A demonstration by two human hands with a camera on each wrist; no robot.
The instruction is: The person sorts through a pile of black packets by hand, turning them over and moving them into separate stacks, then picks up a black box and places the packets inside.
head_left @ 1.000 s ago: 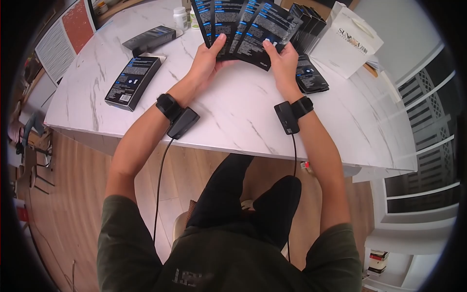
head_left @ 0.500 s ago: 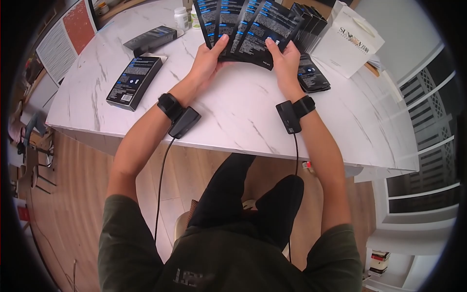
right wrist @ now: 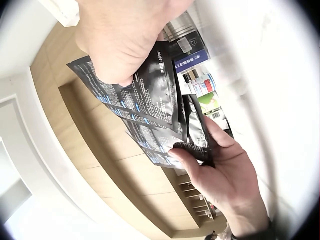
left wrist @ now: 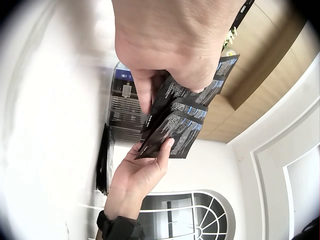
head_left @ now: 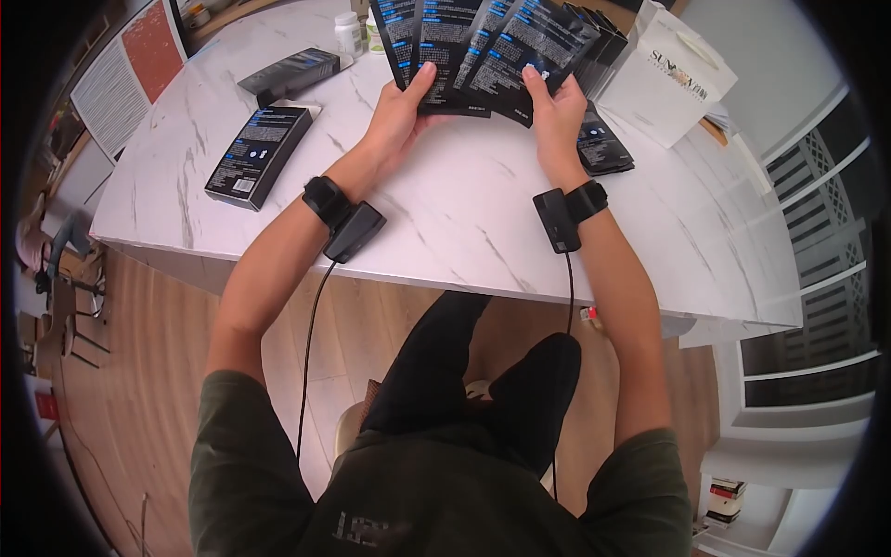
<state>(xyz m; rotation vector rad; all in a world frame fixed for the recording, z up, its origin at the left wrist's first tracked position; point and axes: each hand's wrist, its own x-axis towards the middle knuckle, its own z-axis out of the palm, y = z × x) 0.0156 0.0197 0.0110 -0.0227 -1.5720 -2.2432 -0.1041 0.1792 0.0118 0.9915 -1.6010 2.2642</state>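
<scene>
Several flat black foil packets (head_left: pixel 444 46) with white and blue print are spread like a fan above the far part of the table. The left hand (head_left: pixel 399 116) grips the left ones near their lower edge, thumb on the printed face. On the other side, the right hand (head_left: pixel 557 121) pinches the right-hand packets (head_left: pixel 534 56) with its thumb in front and fingers behind. In the left wrist view, the packets (left wrist: pixel 172 132) overlap between both hands. The right wrist view shows the left thumb pressed on the packets (right wrist: pixel 150 95), their glossy lower ends facing the table.
More black packets (head_left: pixel 605 148) lie stacked beside the right wrist. Behind stand a row of black boxes (head_left: pixel 601 42) and a white paper bag (head_left: pixel 670 79). Two black boxes, one nearer (head_left: pixel 258 156) and one farther (head_left: pixel 295 74), lie at left. A white bottle (head_left: pixel 348 33) stands at the back.
The right hand has shifted slightly right, tilting its packets outward. At the bottom of the fan, the left and right packets stand farther apart. The left hand has hardly moved.
</scene>
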